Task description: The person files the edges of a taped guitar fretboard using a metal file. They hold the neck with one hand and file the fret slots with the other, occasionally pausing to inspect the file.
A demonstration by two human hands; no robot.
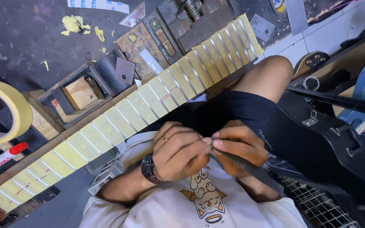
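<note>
Dark, stained tabletop (22, 50) fills the upper left of the head view. We take the guitar neck (123, 114) as our landmark: it runs diagonally from lower left to upper right, its fretboard covered in yellowish masking tape between the frets, with a few short red marks on the tape.

Just below the neck's middle, our two hands meet above the lap. Left hand (180, 150) has its fingers curled, thumb and forefinger pinched at the tip of a slim dark tool (243, 165); a ring sits on one finger and a dark wristwatch (148, 169) on the wrist. Right hand (237, 145) is wrapped around the same tool's shaft, which trails away from the neck toward the lower right. Fingertips of both hands touch. We cannot tell what the tool's tip carries.

Above the neck, near its upper end, a metal vise (191, 21) stands. Above its lower end, a roll of masking tape (3, 109) sits at the picture's left edge, with a red-capped marker (5, 155) beside it. Scraps of yellow tape (74, 24) lie well above the neck. Below its upper end, a black guitar case (334, 139) lies at the right.
</note>
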